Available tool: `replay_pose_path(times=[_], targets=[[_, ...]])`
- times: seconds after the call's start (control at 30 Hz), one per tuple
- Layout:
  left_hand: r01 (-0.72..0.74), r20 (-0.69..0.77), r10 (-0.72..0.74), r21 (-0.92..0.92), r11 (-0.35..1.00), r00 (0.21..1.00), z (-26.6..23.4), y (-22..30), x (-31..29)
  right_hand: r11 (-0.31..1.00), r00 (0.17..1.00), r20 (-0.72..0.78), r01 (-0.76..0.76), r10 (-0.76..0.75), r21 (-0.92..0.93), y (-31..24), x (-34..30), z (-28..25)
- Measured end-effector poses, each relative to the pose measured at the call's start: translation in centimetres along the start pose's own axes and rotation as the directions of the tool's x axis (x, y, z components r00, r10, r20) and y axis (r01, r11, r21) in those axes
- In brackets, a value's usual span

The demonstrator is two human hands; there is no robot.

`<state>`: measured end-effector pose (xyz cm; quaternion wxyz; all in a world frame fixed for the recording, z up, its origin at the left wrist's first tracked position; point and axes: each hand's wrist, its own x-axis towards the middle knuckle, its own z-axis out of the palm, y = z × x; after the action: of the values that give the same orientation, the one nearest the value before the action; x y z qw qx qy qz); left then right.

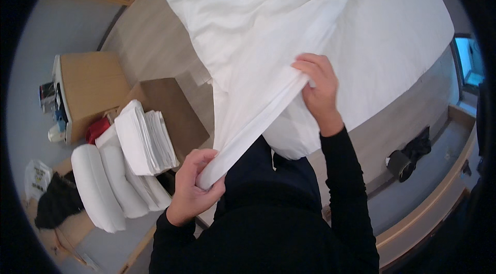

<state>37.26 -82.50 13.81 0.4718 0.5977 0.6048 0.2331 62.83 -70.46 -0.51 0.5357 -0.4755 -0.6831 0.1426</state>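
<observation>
A white duvet cover (pixel 253 62) lies rumpled over the bed and stretches toward me, its hemmed edge pulled taut between my hands. My left hand (pixel 196 186) grips the near lower corner of that edge, thumb and fingers pressed round the cloth. Farther up to the right, my right hand (pixel 319 80) pinches the same edge, its fingers curled over the top. Beneath and to the right of the cover is the white bed (pixel 392 52), with a smooth sheet. The cloth hides part of the bed's near edge.
To my left, white pillows (pixel 98 189) and a stack of folded white linen (pixel 142 137) rest beside a brown box-shaped seat (pixel 168 101). A wooden cabinet (pixel 98 85) stands beyond. Dark items (pixel 400 165) lie at the right, near a wood-edged ledge (pixel 429 217).
</observation>
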Motion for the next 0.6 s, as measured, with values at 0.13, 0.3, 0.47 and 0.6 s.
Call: replay_pose_path(times=[0.13,0.3,0.47,0.6], targets=[[-0.144,-0.111,0.240,0.542,0.828,0.964,3.1,0.7,-2.8,0.999,0.996,0.084,0.043,-0.044,0.010,-2.4,0.0,-7.7],[-0.278,-0.119,0.420,0.585,0.762,0.900,6.1,1.0,-4.7,0.995,0.972,0.217,0.100,-0.096,-0.009,-4.1,-0.3,-13.5],[-0.269,-0.170,0.348,0.368,0.890,0.922,5.9,0.9,-4.9,0.998,0.958,0.281,0.036,-0.051,0.058,-3.7,1.3,-13.4],[-0.104,-0.247,0.066,-0.145,0.984,0.967,5.4,0.8,-5.1,0.993,0.978,0.202,-0.071,0.050,0.099,-3.7,2.6,-10.1]])
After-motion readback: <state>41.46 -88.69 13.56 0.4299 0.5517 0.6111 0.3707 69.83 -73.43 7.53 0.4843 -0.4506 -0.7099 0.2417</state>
